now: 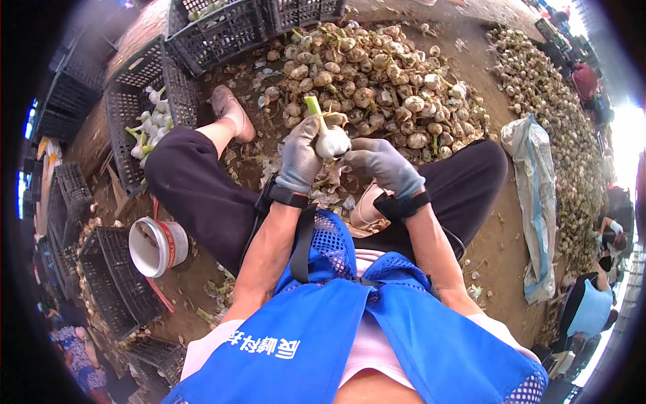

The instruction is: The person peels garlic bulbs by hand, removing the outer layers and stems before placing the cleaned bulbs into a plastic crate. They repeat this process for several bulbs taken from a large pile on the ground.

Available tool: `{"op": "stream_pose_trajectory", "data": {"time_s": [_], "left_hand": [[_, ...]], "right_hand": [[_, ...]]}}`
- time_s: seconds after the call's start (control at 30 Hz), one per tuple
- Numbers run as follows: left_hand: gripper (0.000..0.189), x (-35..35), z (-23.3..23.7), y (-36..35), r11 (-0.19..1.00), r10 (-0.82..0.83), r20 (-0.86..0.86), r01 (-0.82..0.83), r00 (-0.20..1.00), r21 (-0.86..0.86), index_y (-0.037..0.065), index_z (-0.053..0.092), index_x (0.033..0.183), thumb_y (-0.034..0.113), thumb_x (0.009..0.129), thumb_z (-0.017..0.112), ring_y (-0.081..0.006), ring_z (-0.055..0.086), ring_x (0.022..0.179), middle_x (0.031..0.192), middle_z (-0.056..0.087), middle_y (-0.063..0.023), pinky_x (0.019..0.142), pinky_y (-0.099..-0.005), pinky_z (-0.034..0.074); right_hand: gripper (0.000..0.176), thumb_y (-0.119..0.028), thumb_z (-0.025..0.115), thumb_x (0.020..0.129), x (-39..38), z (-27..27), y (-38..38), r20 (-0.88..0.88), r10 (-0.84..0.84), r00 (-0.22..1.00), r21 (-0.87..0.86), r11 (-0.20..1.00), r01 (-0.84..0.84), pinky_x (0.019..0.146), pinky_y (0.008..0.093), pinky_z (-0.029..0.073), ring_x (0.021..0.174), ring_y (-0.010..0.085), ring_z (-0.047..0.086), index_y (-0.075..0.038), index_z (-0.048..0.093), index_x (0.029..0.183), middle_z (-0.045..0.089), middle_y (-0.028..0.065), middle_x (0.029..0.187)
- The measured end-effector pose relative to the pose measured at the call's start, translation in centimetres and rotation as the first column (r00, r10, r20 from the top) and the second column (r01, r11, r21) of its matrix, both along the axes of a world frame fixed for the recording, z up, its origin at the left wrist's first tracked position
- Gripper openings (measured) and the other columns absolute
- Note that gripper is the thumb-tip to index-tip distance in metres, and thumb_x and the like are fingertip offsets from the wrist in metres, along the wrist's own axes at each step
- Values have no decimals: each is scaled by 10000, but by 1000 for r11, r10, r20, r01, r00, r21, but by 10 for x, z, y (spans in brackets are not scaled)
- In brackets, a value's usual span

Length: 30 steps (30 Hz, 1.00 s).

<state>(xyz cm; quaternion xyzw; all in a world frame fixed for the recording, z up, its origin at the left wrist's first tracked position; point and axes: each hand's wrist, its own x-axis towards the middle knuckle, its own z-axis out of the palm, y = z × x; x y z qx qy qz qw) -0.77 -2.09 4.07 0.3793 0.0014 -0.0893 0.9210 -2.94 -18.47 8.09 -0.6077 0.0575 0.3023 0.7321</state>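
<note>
Left grip (299, 156), grey-gloved, was wrapped around one garlic bulb (332, 141), fingers pressed together on its far side and thumb across the front, holding it up over the knees. The right grip (382, 165) came in from the other side with its fingertips bunched tight against the bulb's lower flank, pinching at it. Whether loose skin or something small sat between them, the view didn't show.

The green stem (313, 106) stuck up and away from the bulb, cut short. By the look of it this was a light, firm thing with dry papery skin that would flake and slide under a glove, so the round body was the safer hold, while the stem looked likely to bend or snap.

Below the hands, torn skins (330, 192) littered the dirt between the feet. Just beyond lay the big heap of garlic (377, 87). Off to the left, a black crate (128, 114) held a few white cleaned bulbs, and a white bucket (156, 246) lay tipped by the thigh. To the right there was a pale sack (538, 202), and other people (589, 306) were working along the edge
</note>
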Motion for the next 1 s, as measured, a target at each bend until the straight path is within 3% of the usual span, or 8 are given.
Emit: {"op": "stream_pose_trajectory", "data": {"time_s": [0.07, 0.13, 0.23, 0.37, 0.47, 0.53, 0.7, 1.0], "left_hand": [[316, 2, -1, -6, 998, -39, 1, 39, 999, 55, -41, 569, 1025, 235, 906, 470, -181, 590, 777, 951, 615, -126, 709, -288, 493], [249, 5, -7, -7, 572, 100, 203, -223, 974, 789, -21, 581, 1003, 187, 880, 525, -145, 575, 739, 918, 617, -82, 667, -253, 483], [256, 2, -25, -2, 849, 148, -24, -115, 989, 516, -31, 573, 1020, 175, 890, 496, -169, 596, 788, 913, 615, -94, 721, -276, 491], [258, 9, -39, 1, 993, 53, -279, -81, 959, -90, -31, 535, 1069, 152, 899, 473, -198, 583, 875, 982, 597, -127, 766, -304, 488], [241, 10, -42, 4, 998, 52, -263, -58, 963, -15, -31, 539, 1049, 141, 883, 507, -205, 585, 867, 974, 596, -123, 780, -308, 486], [226, 11, -43, 2, 996, 93, -274, -86, 957, 41, -27, 540, 1045, 115, 871, 520, -204, 584, 865, 972, 595, -123, 771, -312, 490], [107, 10, -35, -9, 951, 252, -232, -196, 939, 239, 29, 609, 905, 93, 819, 609, -102, 550, 572, 742, 597, -27, 425, -213, 413], [159, 8, -18, -10, 864, 273, -89, -204, 958, 461, 25, 623, 860, 169, 807, 662, -46, 453, 450, 623, 546, 15, 377, -188, 332]], "right_hand": [[216, -118, 594, 781, 4, -20, 5, 212, 38, 977, -219, 976, 10, 586, 230, 447, 678, 90, 566, 57, 639, 899, 643, 57, 835], [204, -120, 593, 780, 9, -31, 10, 245, 39, 969, -288, 957, 34, 581, 239, 447, 663, 97, 565, 55, 648, 872, 649, 62, 813], [181, -113, 596, 773, 9, -34, 23, 623, 221, 750, -548, 807, 217, 560, 255, 443, 623, 118, 580, 55, 653, 813, 658, 86, 736], [176, -30, 611, 733, 18, -69, 15, -82, -348, 934, 99, 930, 355, 574, 278, 519, 715, 120, 613, 23, 646, 897, 640, 89, 861], [269, -18, 628, 746, 30, -92, 2, -220, -269, 938, -66, 963, 261, 612, 258, 511, 782, 108, 600, 49, 600, 1004, 631, 86, 914], [336, -52, 632, 778, 29, -109, 11, 408, -79, 909, -370, 896, 244, 649, 237, 495, 839, 115, 588, 61, 547, 1082, 615, 76, 964], [384, -194, 622, 826, 18, -50, 21, 329, -236, 915, -147, 944, 296, 629, 205, 458, 828, 85, 564, 2, 528, 1143, 611, 52, 973], [227, -153, 600, 821, 22, -45, 17, -67, -314, 947, 55, 946, 318, 537, 236, 489, 682, 126, 607, 0, 604, 989, 638, 68, 862]]}}
